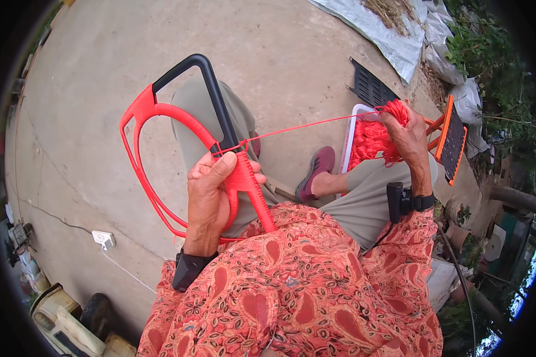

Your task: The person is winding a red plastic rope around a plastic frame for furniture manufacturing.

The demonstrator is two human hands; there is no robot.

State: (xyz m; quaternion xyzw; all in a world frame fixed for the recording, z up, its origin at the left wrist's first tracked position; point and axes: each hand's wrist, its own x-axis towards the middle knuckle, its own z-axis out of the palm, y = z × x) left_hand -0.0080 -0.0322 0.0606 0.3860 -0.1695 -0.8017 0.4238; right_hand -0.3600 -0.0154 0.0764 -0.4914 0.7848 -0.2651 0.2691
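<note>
My left hand (211, 187) is closed around a bent tubular frame (214, 89), thumb pressed where its bare black tube meets the part wound with red cord. Below that hand a red-wrapped leg (259, 205) runs toward my lap, and red-wrapped loops (140, 157) curve off to the left. Out to the right, my right hand (410, 137) grips a bundle of red cord (396, 112). One cord strand (309, 125) stretches nearly straight from the bundle to the black tube beside my left thumb. Beneath the right hand, more red cord fills a white plastic basket (346, 140).
An orange-framed stool (452, 140) with a black top lies beyond my right hand. A black slatted panel (372, 82) is behind the basket. Pale sheeting (378, 27) covers ground at the upper right. At left, a white power socket (103, 238) with a cord rests on the concrete.
</note>
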